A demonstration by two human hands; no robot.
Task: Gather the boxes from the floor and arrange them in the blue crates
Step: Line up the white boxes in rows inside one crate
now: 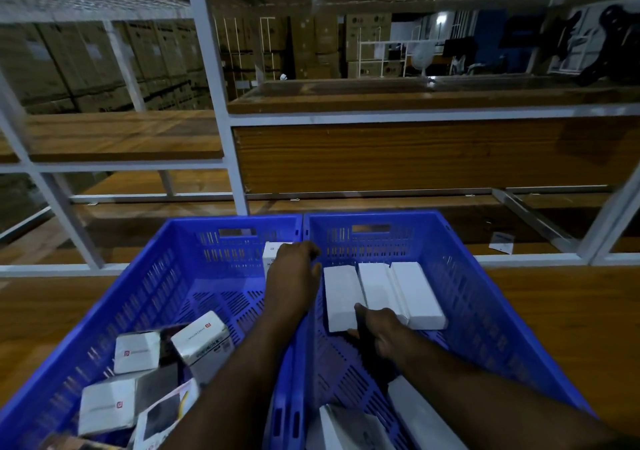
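Two blue crates stand side by side, the left crate and the right crate. Three long white boxes lie in a row in the right crate. My right hand is at their near end, closed around a dark box and touching the leftmost white one. More white boxes lie nearer me. My left hand reaches into the left crate's far right corner, fingers curled on a small white box standing against the wall. Several small white boxes are piled at that crate's near left.
The crates sit on a wooden surface in front of a white metal rack with wooden shelves. A small card lies on the low shelf at the right. Stacked cardboard cartons fill the dim background.
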